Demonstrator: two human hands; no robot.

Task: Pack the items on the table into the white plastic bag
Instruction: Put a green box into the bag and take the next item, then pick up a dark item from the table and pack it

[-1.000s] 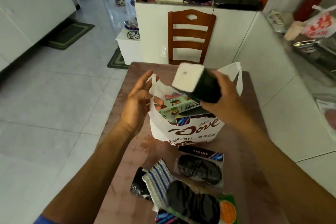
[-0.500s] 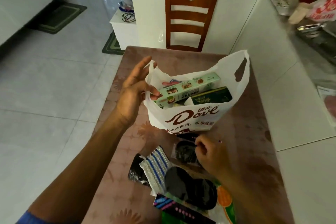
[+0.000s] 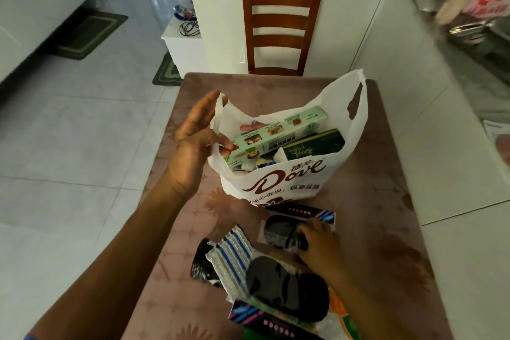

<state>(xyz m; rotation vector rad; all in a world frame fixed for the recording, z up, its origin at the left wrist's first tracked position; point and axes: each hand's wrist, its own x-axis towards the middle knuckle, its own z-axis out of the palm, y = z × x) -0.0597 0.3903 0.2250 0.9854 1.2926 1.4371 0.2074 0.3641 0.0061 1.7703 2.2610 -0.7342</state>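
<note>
Left hand (image 3: 193, 146) holds bag (image 3: 276, 185); right hand (image 3: 317, 246) grips packet (image 3: 278, 232)

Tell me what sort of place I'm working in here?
Most likely a home dining or kitchen area: a small table with a patterned brownish cover, a wooden chair pushed up to its far end, a tiled floor with door mats, and white cabinets cluttered with household items.
</note>
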